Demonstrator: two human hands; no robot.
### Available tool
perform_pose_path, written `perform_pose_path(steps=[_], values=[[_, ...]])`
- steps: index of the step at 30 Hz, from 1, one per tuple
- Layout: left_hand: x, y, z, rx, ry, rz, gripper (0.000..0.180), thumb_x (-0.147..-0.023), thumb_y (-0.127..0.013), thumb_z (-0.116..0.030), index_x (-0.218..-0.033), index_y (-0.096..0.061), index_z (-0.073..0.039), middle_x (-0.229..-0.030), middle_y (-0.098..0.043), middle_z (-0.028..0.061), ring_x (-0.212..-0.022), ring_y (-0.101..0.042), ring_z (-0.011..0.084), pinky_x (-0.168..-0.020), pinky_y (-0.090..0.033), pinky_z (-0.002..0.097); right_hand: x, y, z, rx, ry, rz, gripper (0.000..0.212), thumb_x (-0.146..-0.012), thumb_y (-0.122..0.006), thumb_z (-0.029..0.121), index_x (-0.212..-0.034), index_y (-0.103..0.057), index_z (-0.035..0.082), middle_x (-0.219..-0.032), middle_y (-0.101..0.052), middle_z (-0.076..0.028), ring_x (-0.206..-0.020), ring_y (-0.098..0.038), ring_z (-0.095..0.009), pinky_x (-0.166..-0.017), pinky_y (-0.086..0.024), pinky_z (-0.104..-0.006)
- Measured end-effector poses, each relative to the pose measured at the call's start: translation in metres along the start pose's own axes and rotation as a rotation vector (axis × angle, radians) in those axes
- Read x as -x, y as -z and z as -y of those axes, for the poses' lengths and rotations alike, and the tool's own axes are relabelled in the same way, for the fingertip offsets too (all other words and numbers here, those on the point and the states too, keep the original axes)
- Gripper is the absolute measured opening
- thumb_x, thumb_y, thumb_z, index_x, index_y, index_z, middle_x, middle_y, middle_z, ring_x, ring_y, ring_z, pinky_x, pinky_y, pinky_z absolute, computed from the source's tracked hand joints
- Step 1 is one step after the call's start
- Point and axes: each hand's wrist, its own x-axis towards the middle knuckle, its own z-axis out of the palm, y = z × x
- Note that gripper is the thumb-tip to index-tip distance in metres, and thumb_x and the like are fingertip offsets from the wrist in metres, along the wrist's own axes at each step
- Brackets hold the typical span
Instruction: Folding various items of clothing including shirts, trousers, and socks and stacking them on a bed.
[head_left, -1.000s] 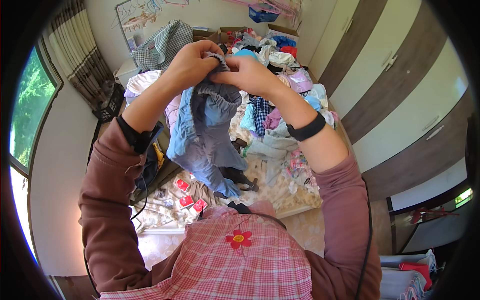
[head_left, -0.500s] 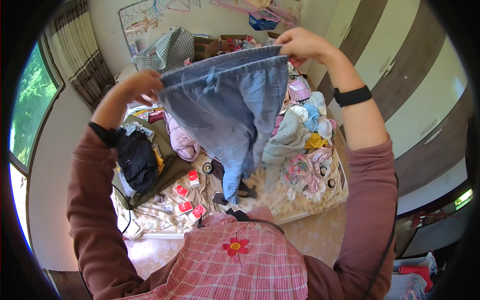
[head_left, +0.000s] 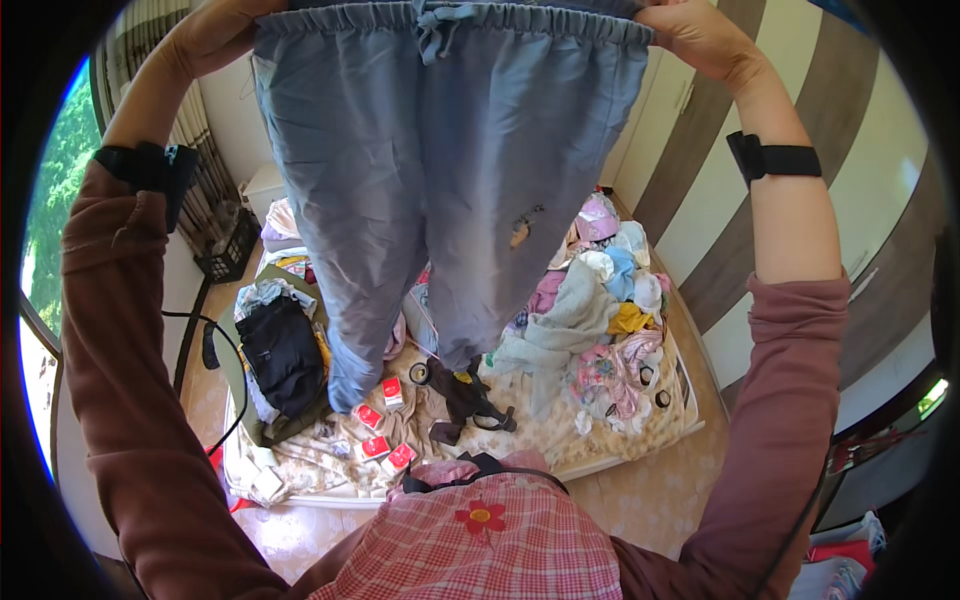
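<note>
A pair of blue drawstring pants (head_left: 460, 150) hangs spread out in front of me, held up by both ends of its gathered waistband. My left hand (head_left: 220, 38) is closed on the left end, at the top of the view. At the other end, my right hand (head_left: 695, 35) pinches the waistband's corner. The drawstring is tied at the middle, and a small printed patch shows on one leg. The leg ends hang just over the bed, and I cannot tell whether they touch it.
Below is a bed (head_left: 560, 440) with a patterned cover. A black folded garment (head_left: 282, 355) tops a pile on the left. Mixed clothes and a grey-green fleecy cloth (head_left: 565, 325) heap on the right. Several red-and-white packets (head_left: 375, 447) lie near the front edge. Striped wardrobe doors (head_left: 740, 200) stand at right.
Both hands have risen and moved farther apart, the left to the left and the right to the right. The pants have gone from bunched and slanting to stretched flat and higher.
</note>
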Motion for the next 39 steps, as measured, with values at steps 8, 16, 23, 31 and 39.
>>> perform_pose_path(steps=[8, 16, 23, 31, 39], values=[[0.001, -0.052, 0.008, -0.821, 0.255, -0.046, 0.029, -0.079, -0.047, -0.023, -0.089, -0.066, -0.003, -0.081, -0.060, 0.0020, -0.085, -0.059, 0.0118, -0.083, -0.046, 0.0264, 0.019, 0.011, -0.023, 0.483, -0.162, 0.321, 0.027, -0.076, -0.049, 0.006, -0.094, -0.069, 0.006, -0.092, -0.064, 0.005, -0.079, -0.055, -0.004, -0.069, -0.045, -0.0203], [0.031, -0.075, 0.041, -0.593, 0.413, -0.089, 0.034, -0.078, -0.067, -0.038, -0.085, -0.067, -0.004, -0.082, -0.065, 0.0013, -0.076, -0.055, 0.0090, -0.072, -0.042, 0.0232, 0.048, -0.025, -0.078, -0.263, -0.202, 0.514, 0.017, -0.082, -0.051, 0.013, -0.078, -0.062, 0.000, -0.097, -0.062, -0.006, -0.090, -0.055, -0.011, -0.076, -0.045, -0.0268], [0.047, -0.092, 0.060, 0.079, 0.200, -0.088, 0.012, -0.081, -0.067, -0.017, -0.078, -0.060, -0.007, -0.093, -0.063, 0.0008, -0.082, -0.055, 0.0083, -0.078, -0.041, 0.0238, 0.065, -0.063, -0.090, -0.399, -0.014, 0.129, 0.015, -0.080, -0.067, 0.018, -0.076, -0.059, 0.006, -0.106, -0.059, -0.007, -0.090, -0.055, -0.012, -0.078, -0.043, -0.0262], [0.037, -0.103, 0.063, 0.140, 0.197, -0.262, 0.015, -0.086, -0.059, -0.022, -0.091, -0.062, -0.008, -0.091, -0.062, 0.0008, -0.086, -0.059, 0.0096, -0.080, -0.047, 0.0257, 0.051, -0.054, -0.117, -0.656, -0.013, -0.157, 0.014, -0.086, -0.056, 0.009, -0.072, -0.056, 0.008, -0.080, -0.061, 0.000, -0.076, -0.057, -0.007, -0.072, -0.047, -0.0244], [0.004, -0.097, 0.068, 0.168, 0.373, -0.616, 0.031, -0.084, -0.064, -0.029, -0.104, -0.063, -0.004, -0.099, -0.065, 0.0069, -0.086, -0.062, 0.0154, -0.083, -0.050, 0.0283, 0.007, -0.058, -0.124, -0.442, -0.209, -0.405, 0.024, -0.088, -0.057, 0.020, -0.100, -0.064, 0.001, -0.098, -0.065, -0.007, -0.092, -0.061, -0.015, -0.083, -0.049, -0.0300]])
